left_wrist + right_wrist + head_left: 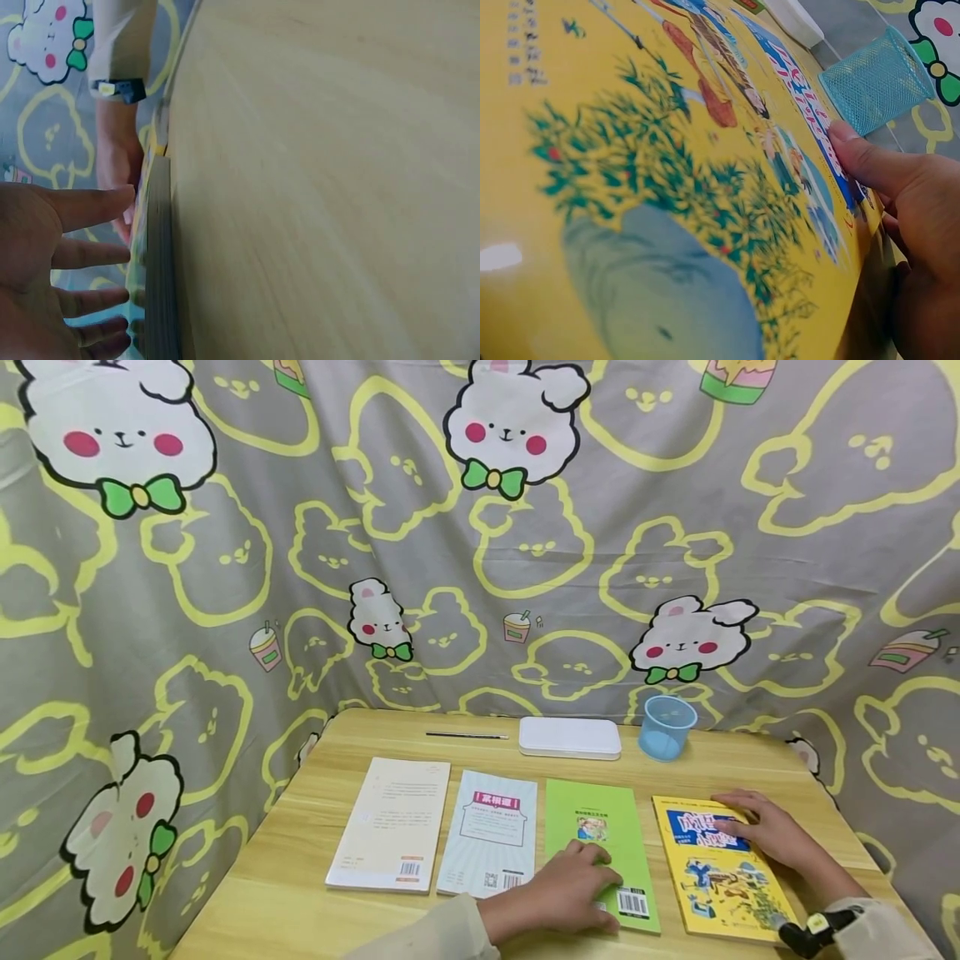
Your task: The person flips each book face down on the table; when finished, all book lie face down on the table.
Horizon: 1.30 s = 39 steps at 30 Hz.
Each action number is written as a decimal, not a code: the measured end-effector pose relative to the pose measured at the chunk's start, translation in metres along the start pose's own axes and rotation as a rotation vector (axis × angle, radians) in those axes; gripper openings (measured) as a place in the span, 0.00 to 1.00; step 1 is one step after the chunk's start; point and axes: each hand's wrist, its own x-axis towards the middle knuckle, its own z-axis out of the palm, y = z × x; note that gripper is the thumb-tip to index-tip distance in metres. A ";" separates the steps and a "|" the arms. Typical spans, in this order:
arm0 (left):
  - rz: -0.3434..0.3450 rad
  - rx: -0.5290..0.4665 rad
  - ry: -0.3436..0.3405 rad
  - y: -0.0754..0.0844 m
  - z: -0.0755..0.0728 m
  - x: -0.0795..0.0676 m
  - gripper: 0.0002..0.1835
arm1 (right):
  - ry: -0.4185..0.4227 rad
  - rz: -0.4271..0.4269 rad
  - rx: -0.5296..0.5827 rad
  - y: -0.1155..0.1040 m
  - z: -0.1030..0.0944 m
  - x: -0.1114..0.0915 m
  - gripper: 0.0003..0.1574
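Fingers of my left hand (566,887), fairly straight and spread in the left wrist view, touch the cover of a green book (592,810) lying on the wooden table. To its right lies a yellow book (712,868) with a blue title panel and drawn figures. My right hand (776,835) grips that book at its right edge. In the right wrist view the thumb (855,154) presses on the cover, while the other fingers curl at the edge, partly hidden.
Left of the green book lie a light blue book (487,827) and a cream book (393,822). Along the back of the table (270,893) are a thin dark stick (467,735), a white case (570,737) and a blue mesh cup (666,731). A patterned curtain (525,543) hangs behind.
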 end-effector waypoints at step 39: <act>-0.151 0.061 -0.158 0.067 0.034 0.071 0.51 | 0.004 0.033 0.001 -0.001 0.001 -0.001 0.45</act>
